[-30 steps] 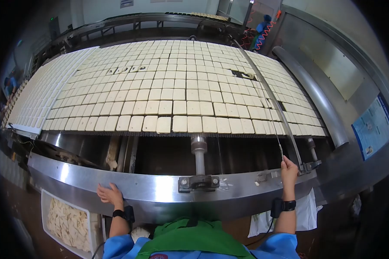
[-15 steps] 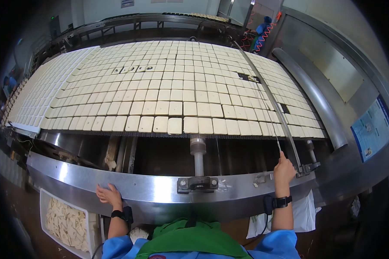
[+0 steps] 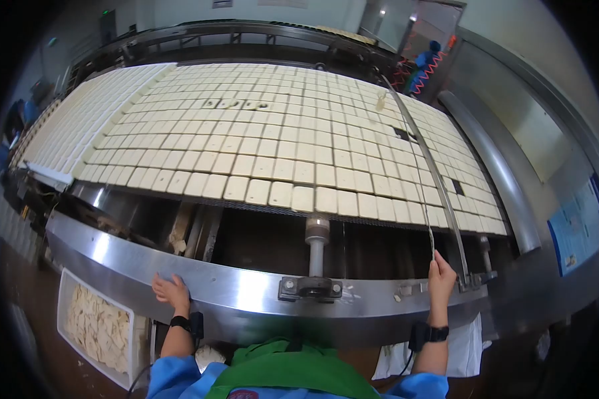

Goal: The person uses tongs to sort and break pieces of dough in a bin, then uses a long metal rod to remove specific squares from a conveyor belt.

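My right hand (image 3: 441,274) is closed around the near end of a long thin rod (image 3: 431,236) that reaches out over the conveyor belt. At the rod's far end, a pale scrap (image 3: 381,101) shows above the rows of pale square dough pieces (image 3: 279,149). Farther left, my left hand (image 3: 172,290) rests on the conveyor's steel edge (image 3: 236,282), fingers apart and holding nothing. A dark gap (image 3: 404,134) shows among the squares just left of a metal bar (image 3: 432,169) crossing the belt.
Below my left hand stands a white bin (image 3: 66,292) full of pale scraps. A steel roller (image 3: 489,169) lies along the belt's right side. Near my right hand is a bearing block (image 3: 476,279). A person in blue (image 3: 420,66) is at the far right.
The pale scraps in the gap beside the bar are out of it, and one shows at the rod's far end, farther back. My left hand stays on the edge; the view has tilted slightly.
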A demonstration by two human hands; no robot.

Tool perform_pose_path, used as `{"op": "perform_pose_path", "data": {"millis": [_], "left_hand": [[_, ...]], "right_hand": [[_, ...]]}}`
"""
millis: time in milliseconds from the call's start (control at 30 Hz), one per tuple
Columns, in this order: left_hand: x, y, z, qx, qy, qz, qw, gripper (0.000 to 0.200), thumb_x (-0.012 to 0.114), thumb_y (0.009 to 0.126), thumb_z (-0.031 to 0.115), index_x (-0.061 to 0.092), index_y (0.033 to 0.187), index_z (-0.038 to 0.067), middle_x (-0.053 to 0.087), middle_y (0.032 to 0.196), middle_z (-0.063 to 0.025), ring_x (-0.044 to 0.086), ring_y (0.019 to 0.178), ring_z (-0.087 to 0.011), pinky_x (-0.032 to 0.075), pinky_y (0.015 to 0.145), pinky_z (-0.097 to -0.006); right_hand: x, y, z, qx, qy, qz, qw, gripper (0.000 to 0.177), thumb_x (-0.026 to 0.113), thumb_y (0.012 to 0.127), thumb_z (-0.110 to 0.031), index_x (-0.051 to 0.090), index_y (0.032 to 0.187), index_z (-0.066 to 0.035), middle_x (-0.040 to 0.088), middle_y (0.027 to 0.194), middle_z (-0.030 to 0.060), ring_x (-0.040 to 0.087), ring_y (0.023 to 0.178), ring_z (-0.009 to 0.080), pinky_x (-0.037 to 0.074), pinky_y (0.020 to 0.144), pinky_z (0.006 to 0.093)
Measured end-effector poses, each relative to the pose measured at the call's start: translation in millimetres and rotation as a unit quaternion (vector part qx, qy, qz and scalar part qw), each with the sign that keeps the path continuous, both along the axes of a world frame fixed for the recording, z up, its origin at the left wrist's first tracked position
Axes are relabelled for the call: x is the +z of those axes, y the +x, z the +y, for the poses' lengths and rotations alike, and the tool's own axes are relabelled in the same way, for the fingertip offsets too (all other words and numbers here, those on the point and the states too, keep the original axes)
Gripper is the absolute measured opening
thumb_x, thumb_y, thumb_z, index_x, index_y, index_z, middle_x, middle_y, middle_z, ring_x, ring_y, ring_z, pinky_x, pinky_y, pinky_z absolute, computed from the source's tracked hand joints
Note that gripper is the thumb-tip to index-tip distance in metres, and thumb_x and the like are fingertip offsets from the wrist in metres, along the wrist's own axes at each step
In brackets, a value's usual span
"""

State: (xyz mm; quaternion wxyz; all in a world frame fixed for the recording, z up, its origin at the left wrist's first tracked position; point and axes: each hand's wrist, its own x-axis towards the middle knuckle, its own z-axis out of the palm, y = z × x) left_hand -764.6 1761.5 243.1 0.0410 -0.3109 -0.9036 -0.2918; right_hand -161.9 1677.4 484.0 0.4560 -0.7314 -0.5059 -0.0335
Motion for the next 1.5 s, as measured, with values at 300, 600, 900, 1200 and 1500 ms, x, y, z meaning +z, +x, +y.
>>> {"op": "perform_pose_path", "data": {"millis": [300,600,900,1200,1500], "left_hand": [[109.0,-29.4,64.3,-0.208,0.394,-0.375,0.813,0.040,0.045,0.091,0.024,0.038,0.126,0.004,0.051,0.105,-0.0097,0.051,0.093,-0.0151,0.043,0.078,-0.0270],[190.5,-58.8,138.2,-0.282,0.363,-0.428,0.778,0.043,0.047,0.089,0.025,0.038,0.125,0.004,0.054,0.097,-0.0048,0.052,0.087,-0.0114,0.043,0.071,-0.0239],[212.6,-24.7,233.2,-0.458,0.217,-0.260,0.822,0.045,0.054,0.085,0.026,0.044,0.119,-0.002,0.060,0.078,-0.0118,0.058,0.073,-0.0227,0.045,0.068,-0.0331],[201.1,32.1,377.2,-0.575,0.090,-0.047,0.812,0.060,0.059,0.082,0.033,0.038,0.128,0.001,0.048,0.120,-0.0213,0.044,0.114,-0.0351,0.039,0.094,-0.0409],[189.7,84.6,470.5,-0.586,0.044,0.096,0.803,0.056,0.054,0.083,0.043,0.043,0.125,0.008,0.049,0.112,-0.0180,0.047,0.104,-0.0345,0.042,0.087,-0.0407]], "right_hand": [[44.3,-103.4,-40.6,0.159,-0.091,0.253,0.950,0.033,0.053,0.085,-0.006,0.054,0.117,0.004,0.044,0.062,-0.0046,0.036,0.048,0.0021,0.027,0.041,0.0172],[41.3,-158.1,-27.7,0.199,-0.136,0.303,0.922,0.035,0.053,0.087,-0.010,0.051,0.120,0.004,0.043,0.058,-0.0047,0.033,0.044,0.0009,0.023,0.039,0.0159],[18.7,-208.1,15.5,0.119,-0.211,0.437,0.866,0.033,0.053,0.088,-0.014,0.053,0.119,-0.001,0.045,0.055,-0.0031,0.032,0.041,0.0023,0.022,0.036,0.0171],[7.5,-257.3,8.9,0.129,-0.177,0.396,0.892,0.033,0.056,0.085,-0.008,0.055,0.116,0.001,0.048,0.059,-0.0011,0.040,0.049,0.0038,0.029,0.043,0.0169],[49.8,-323.9,63.5,-0.027,-0.179,-0.185,0.966,0.030,0.056,0.083,-0.010,0.060,0.113,-0.012,0.059,0.072,0.0144,0.054,0.059,0.0282,0.043,0.057,0.0337]]}}
